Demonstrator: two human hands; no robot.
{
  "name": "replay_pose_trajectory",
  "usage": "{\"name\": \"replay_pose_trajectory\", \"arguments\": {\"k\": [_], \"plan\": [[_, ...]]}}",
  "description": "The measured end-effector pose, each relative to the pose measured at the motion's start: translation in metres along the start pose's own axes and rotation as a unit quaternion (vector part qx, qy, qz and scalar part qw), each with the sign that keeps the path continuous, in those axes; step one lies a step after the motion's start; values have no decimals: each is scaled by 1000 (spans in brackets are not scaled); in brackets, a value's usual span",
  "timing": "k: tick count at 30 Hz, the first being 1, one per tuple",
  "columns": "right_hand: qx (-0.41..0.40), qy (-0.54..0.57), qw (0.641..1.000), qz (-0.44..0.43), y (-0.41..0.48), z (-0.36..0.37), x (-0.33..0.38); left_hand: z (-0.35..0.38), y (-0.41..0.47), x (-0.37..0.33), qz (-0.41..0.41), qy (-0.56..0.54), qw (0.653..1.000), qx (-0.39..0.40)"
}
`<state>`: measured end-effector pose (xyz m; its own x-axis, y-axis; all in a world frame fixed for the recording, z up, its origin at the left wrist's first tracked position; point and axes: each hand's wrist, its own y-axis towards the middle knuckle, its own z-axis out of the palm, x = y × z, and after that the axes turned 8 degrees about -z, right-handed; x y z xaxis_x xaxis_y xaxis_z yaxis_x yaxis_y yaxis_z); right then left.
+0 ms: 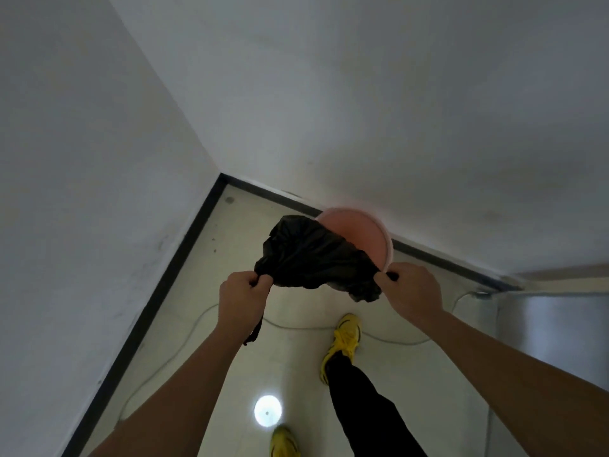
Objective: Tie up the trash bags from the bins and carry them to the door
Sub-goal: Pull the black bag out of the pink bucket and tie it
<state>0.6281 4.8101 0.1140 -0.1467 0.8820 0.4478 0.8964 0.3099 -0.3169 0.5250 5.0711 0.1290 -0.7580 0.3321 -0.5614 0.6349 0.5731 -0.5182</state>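
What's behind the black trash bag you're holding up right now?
Behind the black trash bag stands a pink bin against the wall; only its upper-right rim and side show. The bag covers the rest, so its opening and any contents cannot be seen.

Dim, soft focus; lamp glare on floor [267, 411], wide-angle warp at edges.

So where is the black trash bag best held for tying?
By its gathered top corners, one from each side. The trash bag hangs stretched between the left hand and right hand above the pink bin, leaving twisted ends likely free to knot.
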Motion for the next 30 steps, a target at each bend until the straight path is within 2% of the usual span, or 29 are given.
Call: {"name": "replay_pose_trajectory", "arguments": {"k": [5, 10, 17, 25, 28, 30], "plan": [[-56, -43, 997, -32, -65, 27, 17, -22, -53, 69, 36, -13, 999, -17], [-70, -43, 996, -34, -124, 54, 32, -43, -109, 136, 48, -6, 998, -31], [44, -72, 996, -38, -182, 127, 21, -13, -153, 226, -5, 35, 999, -23], [129, 71, 989, -9, -213, 257, -41, 71, -154, 340, -140, -12, 990, -17], [126, 163, 977, 54, -200, 303, -59, 96, -131, 373, -159, -78, 984, 8], [104, 278, 947, 122, -183, 330, -68, 109, -104, 390, -184, -171, 967, 33]]}}
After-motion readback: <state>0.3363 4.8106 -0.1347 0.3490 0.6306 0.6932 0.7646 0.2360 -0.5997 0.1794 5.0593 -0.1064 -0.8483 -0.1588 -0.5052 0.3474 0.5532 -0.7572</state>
